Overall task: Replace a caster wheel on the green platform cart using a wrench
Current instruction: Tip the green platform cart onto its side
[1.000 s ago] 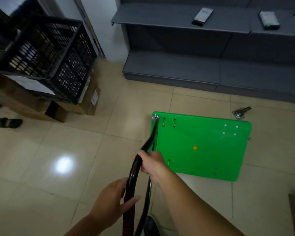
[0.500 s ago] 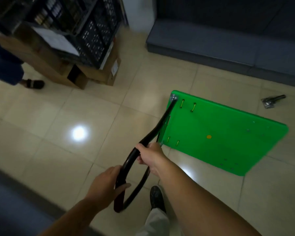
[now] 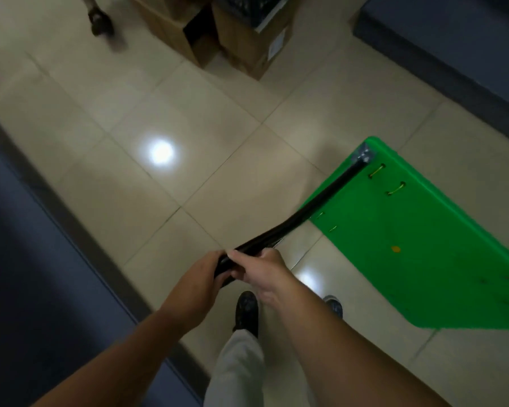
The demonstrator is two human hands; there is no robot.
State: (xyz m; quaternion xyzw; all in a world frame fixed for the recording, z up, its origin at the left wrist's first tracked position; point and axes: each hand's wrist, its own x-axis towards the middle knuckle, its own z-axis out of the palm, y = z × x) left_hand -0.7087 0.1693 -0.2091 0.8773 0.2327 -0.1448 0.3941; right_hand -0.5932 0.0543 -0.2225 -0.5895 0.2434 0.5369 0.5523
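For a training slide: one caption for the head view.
The left hand and right hand grip the black tubular handle of the green platform cart on beige floor tiles.

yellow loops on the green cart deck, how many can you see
4 yellow loops: that one near the green deck corner, one right of it, two fainter nearer, beside the black handle. More may lie off frame.
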